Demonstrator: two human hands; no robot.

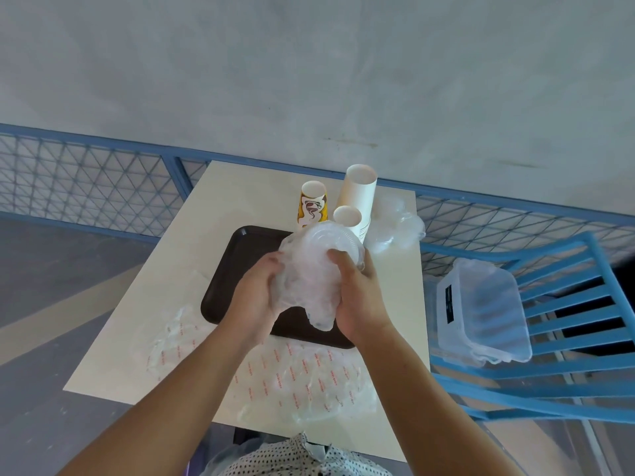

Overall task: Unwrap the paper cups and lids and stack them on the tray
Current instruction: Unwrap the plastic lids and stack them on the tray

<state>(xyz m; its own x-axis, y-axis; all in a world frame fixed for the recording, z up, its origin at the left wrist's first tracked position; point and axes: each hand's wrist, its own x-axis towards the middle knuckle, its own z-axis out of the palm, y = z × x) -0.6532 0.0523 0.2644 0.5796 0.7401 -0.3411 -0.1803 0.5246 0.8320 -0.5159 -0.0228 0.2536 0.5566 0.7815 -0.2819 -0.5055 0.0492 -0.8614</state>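
left hand [257, 290]: fingers curled, gripping wrapped lid stack [318, 266] | right hand [357, 297]: curled round its other side | stack held above dark tray [226, 280] on tabletop [137, 324], cups [355, 201] behind

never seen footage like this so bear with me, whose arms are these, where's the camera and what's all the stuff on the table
No machine here: one camera worn on a person's head looks down at their own bare arms. The left hand and right hand both grip a stack of clear lids partly wrapped in crinkly plastic, above a dark tray on a pale table. Behind it stand paper cups: a yellow printed stack, a tall white stack and a short white stack. Printed wrap lies on the near table, crumpled clear wrap beside the cups. A clear tub sits on a blue chair at the right.
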